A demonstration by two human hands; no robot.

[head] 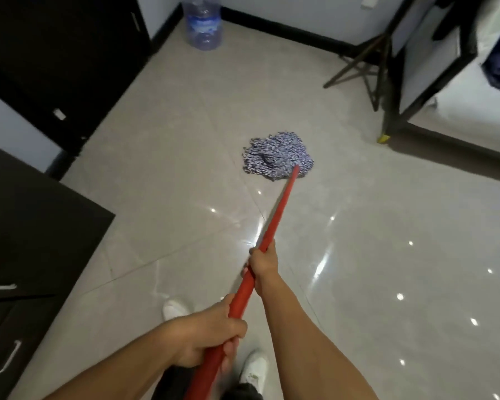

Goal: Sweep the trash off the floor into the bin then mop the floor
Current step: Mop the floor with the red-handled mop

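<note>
Red-handled mop with a blue-and-white string head slants up from the bottom of the view, and its strings lie spread flat on the glossy beige tiled floor. Both bare arms reach forward along the pole. The right hand is the nearer of the two to the mop head, its arm stretched almost straight, fingers wrapped round the pole from the right with the thumb lying along the top. The left hand grips the pole farther back from the mop head, close to the body, with its fingers curled over the pole and its knuckles up. Neither hand holds anything but the pole.

Well beyond the mop head, against the far wall, stands a large clear blue-tinted plastic water bottle, upright; how much it holds cannot be told. Left of the mop head are dark cabinets with their doors shut, and a second dark unit nearer the person with metal drawer handles. Right of the mop head, a black metal bed frame carries a white mattress, and a dark folding stand leans by it. Two white shoes show on the floor under the arms, behind the mop head.
</note>
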